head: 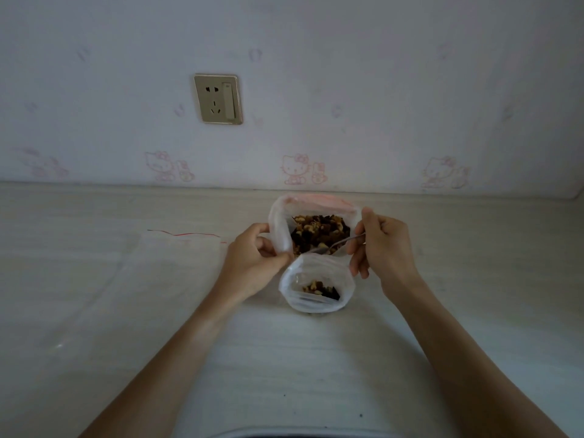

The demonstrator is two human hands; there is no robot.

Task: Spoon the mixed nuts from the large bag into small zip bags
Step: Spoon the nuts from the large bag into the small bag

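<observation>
The large clear bag (279, 226) stands open near the wall, full of mixed nuts (319, 232). Directly in front of it stands a small zip bag (316, 306), open, with a few nuts at its bottom. My left hand (252, 263) pinches the left rim of the large bag, with fingers near the small bag's rim as well. My right hand (382, 245) holds a metal spoon (335, 245) by its handle. The spoon's bowl lies low in the large bag's mouth, just above the small bag's far rim.
Empty clear zip bags (151, 263) with a red seal line lie flat on the pale wooden table (316, 358) to the left. A wall socket (218, 98) sits on the wallpapered wall behind. A dark rounded edge shows at the bottom of the view.
</observation>
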